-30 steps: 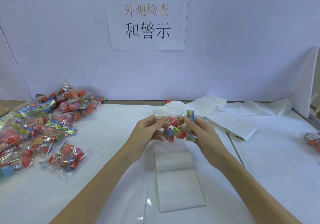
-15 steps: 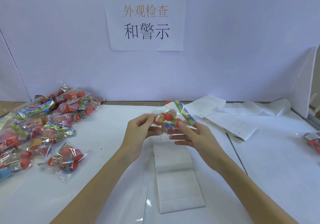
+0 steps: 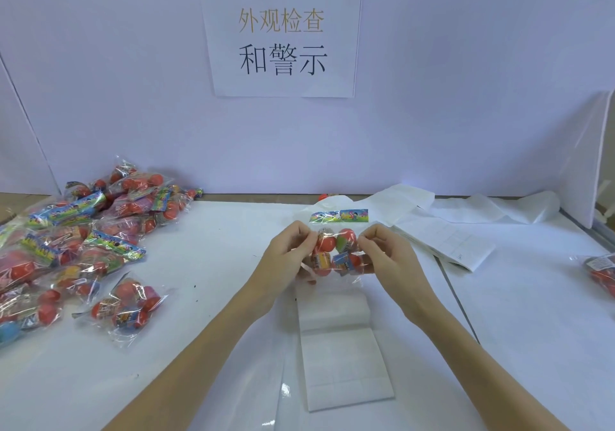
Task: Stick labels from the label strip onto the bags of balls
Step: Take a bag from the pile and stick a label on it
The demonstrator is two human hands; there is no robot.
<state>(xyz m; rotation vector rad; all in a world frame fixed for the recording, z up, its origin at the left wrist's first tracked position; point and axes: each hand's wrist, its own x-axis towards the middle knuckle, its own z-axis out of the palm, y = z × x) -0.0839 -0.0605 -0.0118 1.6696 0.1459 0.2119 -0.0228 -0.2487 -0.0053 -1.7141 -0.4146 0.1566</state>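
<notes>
Turned upright since half a second ago: bag of balls [image 3: 336, 250], then tilted with its printed header slanting off to the right, now held square-on with the header [image 3: 338, 216] level along the top. Hands drawn in closer to each other than before, one at each upper side of the bag.

Held in the air above the bench [image 3: 213, 264], between the two hands, directly over the near end of the label strip [image 3: 342, 347] and apart from it. Red, green and patterned balls packed behind clear film, header above the fingertips.

Left hand [image 3: 288, 257]: fingers curled in, thumb and forefinger pinching the left edge of the bag just under the header, lower fingers tucked behind the film. Right hand [image 3: 386, 254]: likewise narrowed to a pinch, thumb and forefinger closed on the right edge at the same height, remaining fingers bent beneath and touching the bag's lower right part.

Lying flat on the bench toward the near edge: label strip, white, folded across its middle. Farther right, more white folded backing paper [image 3: 446, 241] trailing to the rear wall. Heaped at the left: pile of bags [image 3: 83, 231] of the same kind, one bag [image 3: 126, 307] lying a little apart at its near side. At the far right edge, another bag [image 3: 599, 270], partly cut off. On the rear wall, a paper sign [image 3: 281, 32] with printed characters.
</notes>
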